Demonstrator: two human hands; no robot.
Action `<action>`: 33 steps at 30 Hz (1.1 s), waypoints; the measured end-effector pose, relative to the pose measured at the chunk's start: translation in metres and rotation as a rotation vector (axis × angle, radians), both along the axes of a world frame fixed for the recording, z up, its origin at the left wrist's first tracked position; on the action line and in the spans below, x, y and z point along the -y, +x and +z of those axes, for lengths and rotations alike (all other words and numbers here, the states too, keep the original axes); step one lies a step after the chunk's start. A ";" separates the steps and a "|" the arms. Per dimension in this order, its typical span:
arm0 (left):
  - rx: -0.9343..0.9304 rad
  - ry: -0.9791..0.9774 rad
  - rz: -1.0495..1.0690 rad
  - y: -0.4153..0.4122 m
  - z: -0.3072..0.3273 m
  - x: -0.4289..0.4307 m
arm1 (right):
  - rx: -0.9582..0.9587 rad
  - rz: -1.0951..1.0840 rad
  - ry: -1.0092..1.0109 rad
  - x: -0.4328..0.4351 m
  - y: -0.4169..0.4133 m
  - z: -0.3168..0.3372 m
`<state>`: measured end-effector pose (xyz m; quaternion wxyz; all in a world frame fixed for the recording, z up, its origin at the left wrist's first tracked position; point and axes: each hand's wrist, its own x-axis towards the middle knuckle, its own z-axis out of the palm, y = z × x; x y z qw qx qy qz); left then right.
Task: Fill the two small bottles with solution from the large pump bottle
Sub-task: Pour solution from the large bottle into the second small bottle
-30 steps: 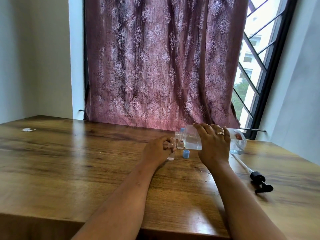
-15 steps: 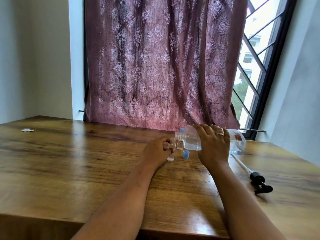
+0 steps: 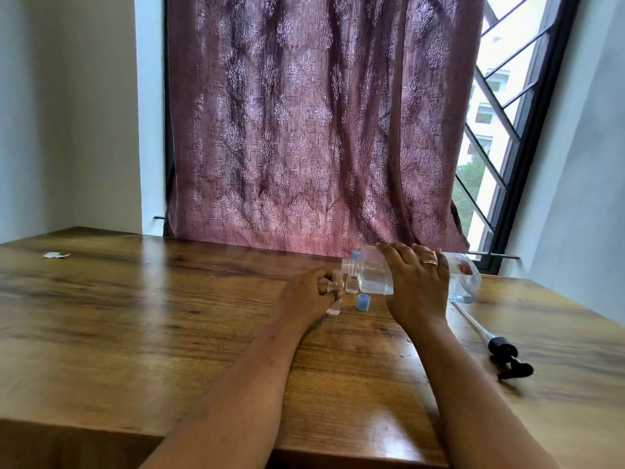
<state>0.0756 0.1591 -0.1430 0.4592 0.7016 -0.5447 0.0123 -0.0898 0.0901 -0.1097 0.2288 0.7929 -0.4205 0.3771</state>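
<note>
No text can be read anywhere. The small bottle [image 3: 352, 280] standing on the table carries a small white label with red marks, too small and blurred to make out. The large bottle [image 3: 465, 275], held on its side, shows a red patch near its base, seemingly part of a label, but no letters, brand or numbers on it are legible.

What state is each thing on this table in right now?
Large bottle: tipped sideways, pump off, held by right hand.
Small bottle: uncapped, held by left hand.
Second small bottle: upright, capped.
Blue cap: loose on table.
Pump: lying flat.
</note>
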 end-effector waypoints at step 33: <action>-0.002 0.007 0.010 -0.002 0.002 -0.002 | 0.005 0.000 0.003 -0.002 -0.001 0.000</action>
